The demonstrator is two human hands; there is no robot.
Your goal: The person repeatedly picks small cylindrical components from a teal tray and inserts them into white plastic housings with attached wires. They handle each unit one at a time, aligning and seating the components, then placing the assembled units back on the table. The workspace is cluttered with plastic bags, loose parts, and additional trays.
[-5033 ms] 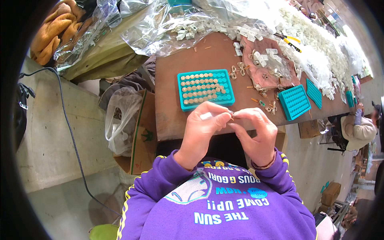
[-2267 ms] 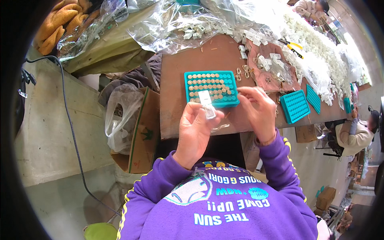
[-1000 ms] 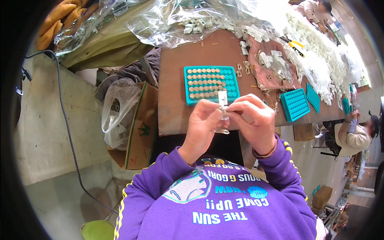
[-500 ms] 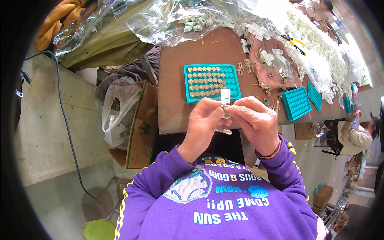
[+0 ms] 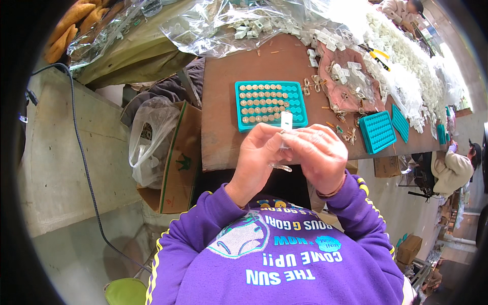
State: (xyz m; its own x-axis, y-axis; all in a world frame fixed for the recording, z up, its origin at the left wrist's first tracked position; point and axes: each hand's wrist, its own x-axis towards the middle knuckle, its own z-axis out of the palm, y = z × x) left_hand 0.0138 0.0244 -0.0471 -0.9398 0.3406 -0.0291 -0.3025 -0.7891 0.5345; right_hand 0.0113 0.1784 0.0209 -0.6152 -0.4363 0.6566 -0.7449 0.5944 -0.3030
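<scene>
White plastic piece [image 5: 286, 120] stands roughly upright above the meeting fingertips, held over the near edge of a teal tray [image 5: 293, 96]. The left hand [image 5: 255, 157] pinches it low; the right hand [image 5: 323, 155] brings its fingertips against the same spot, but whether they close on it I cannot tell. A clear looped part [image 5: 280, 166] hangs below the fingers. The step looks like close fingertip work on this piece, and the next move seems to call for a steady left pinch and a small, precise right-hand push. Round discs [image 5: 262, 102] fill much of the tray, on a brown table [image 5: 218, 142].
</scene>
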